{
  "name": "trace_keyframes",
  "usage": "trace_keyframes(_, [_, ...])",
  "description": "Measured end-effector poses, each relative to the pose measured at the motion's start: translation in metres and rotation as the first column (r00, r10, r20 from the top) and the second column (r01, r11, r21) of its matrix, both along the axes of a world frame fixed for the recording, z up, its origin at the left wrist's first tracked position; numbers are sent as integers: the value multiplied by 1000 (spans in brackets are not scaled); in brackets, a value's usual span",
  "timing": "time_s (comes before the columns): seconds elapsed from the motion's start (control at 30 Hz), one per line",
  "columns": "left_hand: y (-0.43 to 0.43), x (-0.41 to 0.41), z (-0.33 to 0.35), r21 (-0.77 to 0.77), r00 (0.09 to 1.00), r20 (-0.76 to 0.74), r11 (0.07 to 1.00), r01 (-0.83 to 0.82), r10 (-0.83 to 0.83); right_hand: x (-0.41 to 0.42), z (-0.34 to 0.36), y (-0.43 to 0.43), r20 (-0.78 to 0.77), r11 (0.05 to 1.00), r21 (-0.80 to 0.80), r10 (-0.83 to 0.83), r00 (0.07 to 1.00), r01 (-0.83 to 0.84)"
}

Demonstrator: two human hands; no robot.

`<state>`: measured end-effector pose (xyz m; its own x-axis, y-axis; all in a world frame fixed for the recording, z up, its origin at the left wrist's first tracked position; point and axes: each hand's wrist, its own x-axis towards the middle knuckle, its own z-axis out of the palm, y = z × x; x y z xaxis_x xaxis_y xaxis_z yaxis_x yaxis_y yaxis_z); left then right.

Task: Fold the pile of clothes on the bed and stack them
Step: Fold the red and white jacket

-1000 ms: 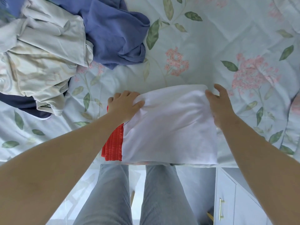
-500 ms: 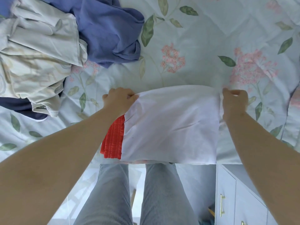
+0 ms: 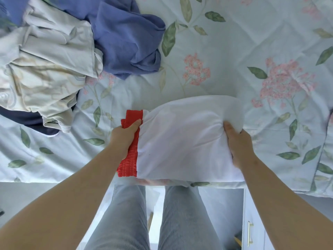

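Gripping the folded white garment (image 3: 182, 141) at its red waistband (image 3: 128, 160), the left hand (image 3: 124, 135) held one side; the right hand (image 3: 237, 143) clutched the other

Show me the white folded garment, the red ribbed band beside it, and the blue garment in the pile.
white folded garment (image 3: 180, 141): head view, middle of its top face.
red ribbed band (image 3: 128, 166): head view, its lower pleated stretch.
blue garment (image 3: 124, 38): head view, its crumpled middle.
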<state>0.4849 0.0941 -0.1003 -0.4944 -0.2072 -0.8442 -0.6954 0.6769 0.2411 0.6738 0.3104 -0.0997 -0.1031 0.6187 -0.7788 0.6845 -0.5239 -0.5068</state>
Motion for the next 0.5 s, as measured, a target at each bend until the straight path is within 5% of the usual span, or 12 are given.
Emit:
trace_keyframes(0.27, [105, -52, 36, 313, 987, -152, 950, 7, 43, -39, 39, 99, -139, 980, 183, -50, 989, 76])
trace_keyframes(0.5, [247, -87, 40, 415, 989, -149, 907, 71, -9, -71, 52, 234, -152, 937, 343, -15, 988, 67])
